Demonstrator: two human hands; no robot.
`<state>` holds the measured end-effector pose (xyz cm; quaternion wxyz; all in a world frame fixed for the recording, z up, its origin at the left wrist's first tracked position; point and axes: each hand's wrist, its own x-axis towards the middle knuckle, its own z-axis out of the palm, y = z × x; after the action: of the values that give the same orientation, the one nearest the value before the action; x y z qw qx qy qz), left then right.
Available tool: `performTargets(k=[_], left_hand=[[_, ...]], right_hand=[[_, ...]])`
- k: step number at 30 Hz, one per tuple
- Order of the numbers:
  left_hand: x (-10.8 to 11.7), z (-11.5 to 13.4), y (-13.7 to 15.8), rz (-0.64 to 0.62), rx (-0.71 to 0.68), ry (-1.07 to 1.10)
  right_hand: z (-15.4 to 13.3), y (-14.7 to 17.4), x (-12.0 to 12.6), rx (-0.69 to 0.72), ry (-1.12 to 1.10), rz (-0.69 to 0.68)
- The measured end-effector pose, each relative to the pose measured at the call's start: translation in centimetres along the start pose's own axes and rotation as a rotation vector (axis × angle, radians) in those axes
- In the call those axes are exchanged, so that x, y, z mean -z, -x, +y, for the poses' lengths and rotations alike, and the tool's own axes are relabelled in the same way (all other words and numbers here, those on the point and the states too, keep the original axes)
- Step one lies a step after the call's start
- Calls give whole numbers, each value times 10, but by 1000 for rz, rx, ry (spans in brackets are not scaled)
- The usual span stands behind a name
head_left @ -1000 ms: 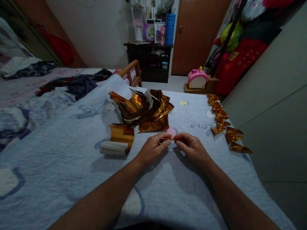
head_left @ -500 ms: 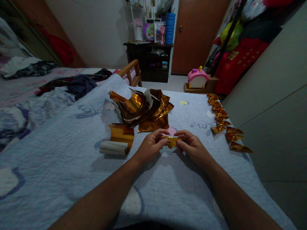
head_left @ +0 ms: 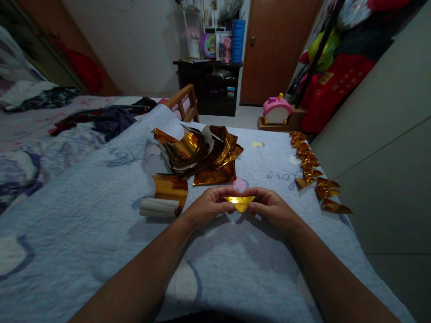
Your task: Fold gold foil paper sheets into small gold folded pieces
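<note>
Between both hands, just above the blue bedspread (head_left: pixel 215 255), is a small folded piece of gold foil paper (head_left: pixel 240 202), boat-shaped with a point toward me. My left hand (head_left: pixel 212 202) pinches its left end, thumb in front and fingers behind. The right end is pinched in the same way by my right hand (head_left: pixel 269 205). Beyond my hands lies a fanned, curled stack of gold foil sheets (head_left: pixel 188 150). Left of my left wrist rests a rolled bundle of foil paper (head_left: pixel 160 207), its pale backing outward. Folded gold pieces (head_left: pixel 308 159) form a line along the right edge.
A grey cabinet panel (head_left: pixel 380 179) rises along the bed's right side. Past the far edge stand a pink toy (head_left: pixel 278 110), a wooden bed rail (head_left: pixel 185 103) and a dark shelf unit (head_left: pixel 208 85). Crumpled clothes (head_left: pixel 112 119) lie at the far left.
The folded foil piece has tilted so its upper band catches the light, and both hands have dropped slightly toward me. My fingers have closed in behind it.
</note>
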<state>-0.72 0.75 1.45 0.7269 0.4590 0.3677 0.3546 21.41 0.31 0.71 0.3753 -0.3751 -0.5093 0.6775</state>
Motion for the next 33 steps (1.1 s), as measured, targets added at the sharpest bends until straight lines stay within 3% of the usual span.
performTargets(k=[13, 25, 33], left_hand=[[3, -3, -3, 18, 33, 57], [6, -3, -3, 72, -61, -102], [6, -6, -4, 60, -12, -28]], right_hand=[[0, -1, -1, -43, -150, 28], [2, -2, -2, -39, -101, 11], [5, -2, 2, -52, -96, -18]])
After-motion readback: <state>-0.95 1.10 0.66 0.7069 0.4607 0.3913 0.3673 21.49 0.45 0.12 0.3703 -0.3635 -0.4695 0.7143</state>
